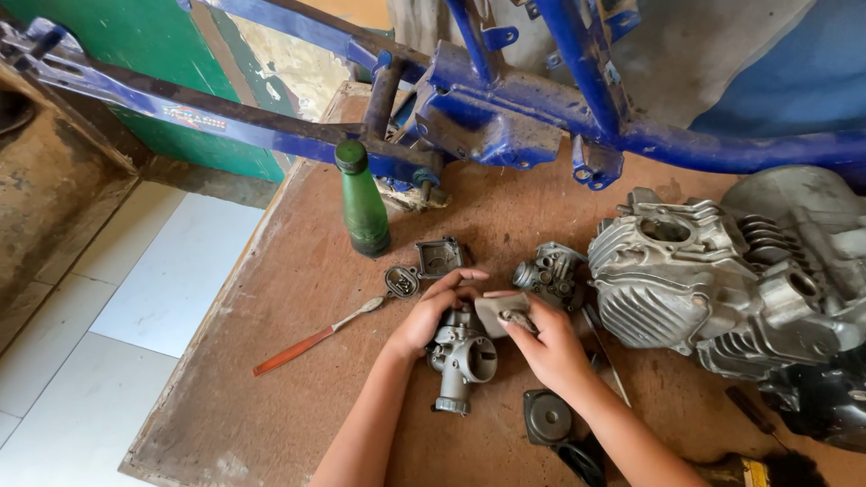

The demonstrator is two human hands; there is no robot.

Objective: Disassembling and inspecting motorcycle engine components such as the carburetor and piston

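A grey metal carburetor body (462,358) stands on the brown board (271,379) in the middle of the head view. My left hand (433,311) rests on its top left side and steadies it. My right hand (546,343) pinches a small flat grey piece (502,312) with a little metal part against it, just above the carburetor. A second carburetor part (552,272) lies right behind my right hand.
A green bottle (363,200) stands at the back left. A red-handled screwdriver (316,338), a small round cover (401,281) and a square cover (440,257) lie to the left. A large engine block (722,280) fills the right. A blue frame (505,117) spans the back. A round black cap (548,417) lies near me.
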